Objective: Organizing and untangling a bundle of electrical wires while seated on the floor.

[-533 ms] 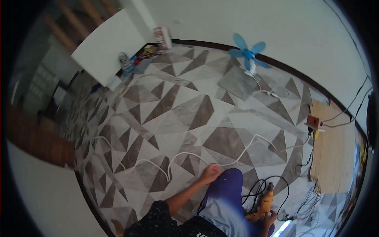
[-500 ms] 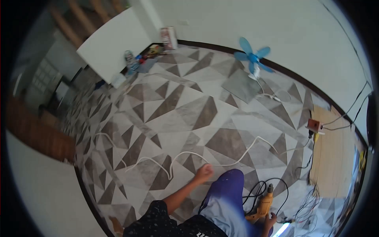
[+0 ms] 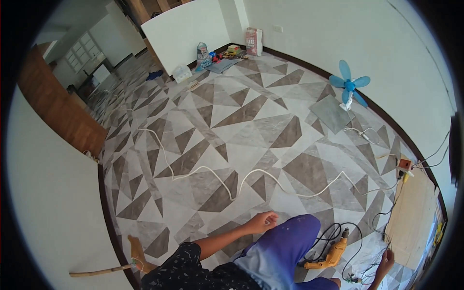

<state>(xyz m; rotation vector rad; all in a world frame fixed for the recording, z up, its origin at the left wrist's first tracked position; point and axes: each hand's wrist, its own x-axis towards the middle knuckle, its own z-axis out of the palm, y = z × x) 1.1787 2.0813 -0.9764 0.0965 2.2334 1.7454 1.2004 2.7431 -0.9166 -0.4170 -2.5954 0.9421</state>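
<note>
Above my raised knee my left hand (image 3: 264, 222) hovers with its fingers curled in, nothing visible in them. My right hand (image 3: 386, 261) is low at the right, by a loose tangle of thin dark wires (image 3: 369, 267). Its fingers are drawn together beside the wires; what they grip, if anything, is too small to make out. Between my knee and that hand a yellow power drill (image 3: 333, 252) lies on the patterned floor, its black cord (image 3: 358, 231) looped around it.
A white cable (image 3: 261, 170) snakes across the floor toward an orange outlet box (image 3: 404, 165) by a plywood sheet (image 3: 411, 220). A blue-bladed fan (image 3: 349, 85) stands near the right wall. Bags and tools (image 3: 227, 54) sit in the far corner. A wooden-handled tool (image 3: 99, 271) lies at left.
My right hand has moved away from the drill, rightward to the thin wires. The view has shifted, bringing the wooden-handled tool in more fully. My left hand is still near my knee.
</note>
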